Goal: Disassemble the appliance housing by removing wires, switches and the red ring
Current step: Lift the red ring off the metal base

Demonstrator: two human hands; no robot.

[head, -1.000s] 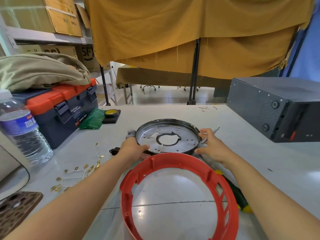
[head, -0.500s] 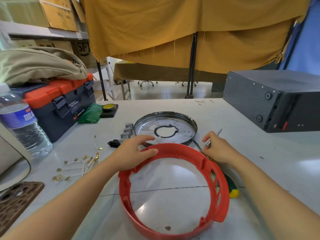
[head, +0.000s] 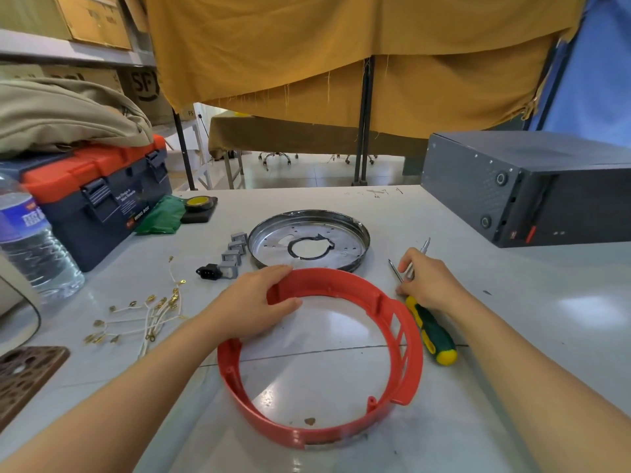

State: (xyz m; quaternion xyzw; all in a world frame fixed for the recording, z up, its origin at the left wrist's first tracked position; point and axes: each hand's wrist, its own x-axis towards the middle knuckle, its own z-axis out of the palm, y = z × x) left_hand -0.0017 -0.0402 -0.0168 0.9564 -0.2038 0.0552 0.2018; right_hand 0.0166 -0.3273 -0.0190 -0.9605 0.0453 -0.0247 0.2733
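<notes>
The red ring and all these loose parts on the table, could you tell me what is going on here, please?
A person is taking an appliance housing apart. The left hand grips the far rim of the red ring, which lies flat on the table, separate from the metal plate behind it. The right hand rests on small tools beside a green-handled screwdriver. Removed wires and grey switches lie to the left.

A workshop or storeroom: toolbox point(head: 102, 196) on the worktable point(head: 512, 302), shelved cartons point(head: 95, 18) behind.

Glossy red plastic ring point(head: 403, 322), shiny metal plate point(head: 345, 257), glossy white table point(head: 512, 336), mustard cloth curtain point(head: 341, 56)
</notes>
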